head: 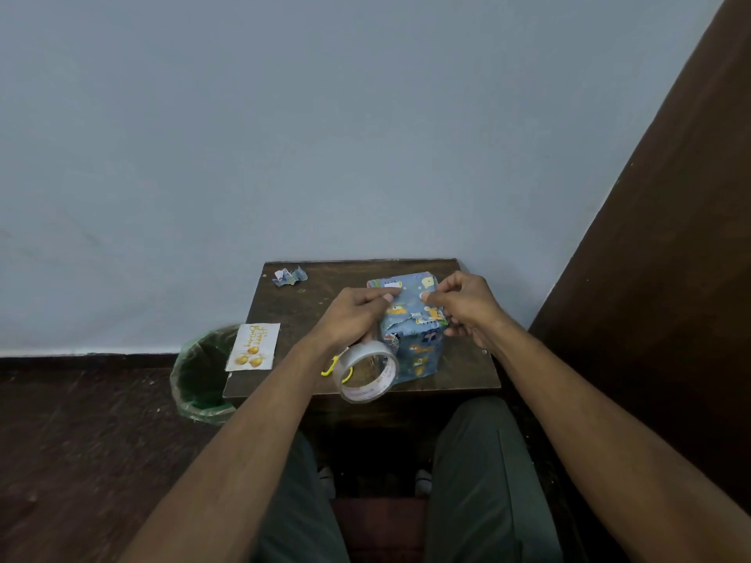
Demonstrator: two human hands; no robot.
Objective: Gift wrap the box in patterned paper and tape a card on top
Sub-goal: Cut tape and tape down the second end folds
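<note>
Box (412, 327), wrapped in blue patterned paper, sits on the counter (292, 314). Left hand (357, 314) grips the tape roll (365, 373); right hand (463, 306) pinches something on the top. Card (254, 346) lies at nine o'clock.

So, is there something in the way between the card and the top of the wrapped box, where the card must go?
Yes. Both hands, left and right, are on the box top, and the left holds the tape roll. The card lies apart at the table's left edge.
</note>
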